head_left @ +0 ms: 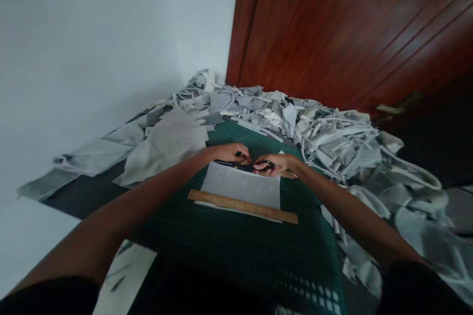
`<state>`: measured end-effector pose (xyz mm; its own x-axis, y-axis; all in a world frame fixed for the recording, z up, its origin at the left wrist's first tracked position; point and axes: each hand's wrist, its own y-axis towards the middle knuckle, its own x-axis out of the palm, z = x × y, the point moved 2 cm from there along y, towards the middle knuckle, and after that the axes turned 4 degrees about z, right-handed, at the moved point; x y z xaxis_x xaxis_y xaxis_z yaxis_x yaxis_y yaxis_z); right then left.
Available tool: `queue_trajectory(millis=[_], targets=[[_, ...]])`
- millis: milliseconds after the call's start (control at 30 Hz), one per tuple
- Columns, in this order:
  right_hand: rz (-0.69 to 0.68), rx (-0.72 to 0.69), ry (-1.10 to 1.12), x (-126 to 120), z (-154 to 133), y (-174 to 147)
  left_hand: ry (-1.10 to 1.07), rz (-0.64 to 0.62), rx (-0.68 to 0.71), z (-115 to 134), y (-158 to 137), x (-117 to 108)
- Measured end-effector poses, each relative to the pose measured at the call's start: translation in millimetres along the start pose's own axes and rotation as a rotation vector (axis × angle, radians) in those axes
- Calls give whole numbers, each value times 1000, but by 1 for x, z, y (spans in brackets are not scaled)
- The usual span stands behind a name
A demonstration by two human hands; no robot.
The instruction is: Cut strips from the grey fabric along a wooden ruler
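A pair of scissors (267, 163) with dark handles is in my right hand (276, 164), the fingers wrapped round the loops. The blades point left, along the far edge of a pale grey piece of fabric (242, 183). My left hand (232, 152) is closed near that far edge, just beyond the blades and close to my right fingers. What its fingers pinch is too small and dark to make out. Across the near part of the fabric lies a wooden ruler (242, 204), slightly slanted, touched by neither hand. A thin strip of the fabric shows below it.
Under the fabric is a green cutting mat (229, 241). A large pale cloth piece (170, 140) lies to the left. Heaped fabric scraps (332, 142) line the back and right side. A white wall (111, 34) and a brown wooden door (325, 34) stand behind.
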<state>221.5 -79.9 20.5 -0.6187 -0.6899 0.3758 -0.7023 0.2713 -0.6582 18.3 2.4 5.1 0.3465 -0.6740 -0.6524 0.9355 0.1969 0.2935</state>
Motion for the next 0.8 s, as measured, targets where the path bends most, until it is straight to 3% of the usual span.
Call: queue_trajectory(millis=[267,433,600,667,800], targets=[[54,-32,-192,15,-5,-7,22,-14,-38,3,-1,-1],[162,-61,-330,30,1,-36,57,-29,-62,7,-2,-3],[430,-166,-701,39,39,-89,107,-53,-77,10,-3,-3],[633,-269,-771,49,63,-114,136,-59,-81,11,-4,-2],[1064,-331,-923,70,127,-155,211,-72,-86,17,-7,0]])
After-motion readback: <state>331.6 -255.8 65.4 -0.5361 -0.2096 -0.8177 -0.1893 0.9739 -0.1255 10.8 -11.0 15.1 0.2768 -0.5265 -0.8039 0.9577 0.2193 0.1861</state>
